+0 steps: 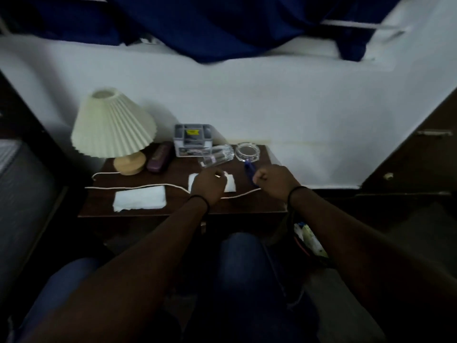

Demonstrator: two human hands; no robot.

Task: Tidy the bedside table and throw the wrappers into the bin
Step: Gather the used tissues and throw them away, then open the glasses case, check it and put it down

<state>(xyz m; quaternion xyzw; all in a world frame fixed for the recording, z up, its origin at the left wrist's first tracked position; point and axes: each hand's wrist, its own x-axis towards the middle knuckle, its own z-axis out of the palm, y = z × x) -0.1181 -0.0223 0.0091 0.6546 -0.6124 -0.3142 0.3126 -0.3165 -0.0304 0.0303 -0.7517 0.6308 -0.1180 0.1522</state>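
Table (138,211): dark wood, set against a white wall; its far edge is partly masked by the items standing on it.
Left hand (209,184): over the table's centre, fingers curled down onto a white wrapper (228,185); the hand hides most of it, and whether it is pinched or only pressed cannot be told.
Right hand (274,180): at 3 o'clock from the left, fingers curled tight; a blue wrapper (249,170) shows just past the knuckles, but actual contact is hidden.
Tissue (139,200): flat, at 9 o'clock from the left hand, near the front edge.
Cord (138,186): runs across the table, passing under both wrists.
Lamp (112,127): at 10 o'clock, pleated shade, wooden base.
Case (158,157): dark purple, just beside the lamp base.
Organiser (193,139): grey box at 12 o'clock; contents blurred.
Glass (216,155): lying on its side.
Ashtray (247,151): clear, at 1 o'clock.
Bin (309,241): below the right forearm, mostly covered; contents indistinct.
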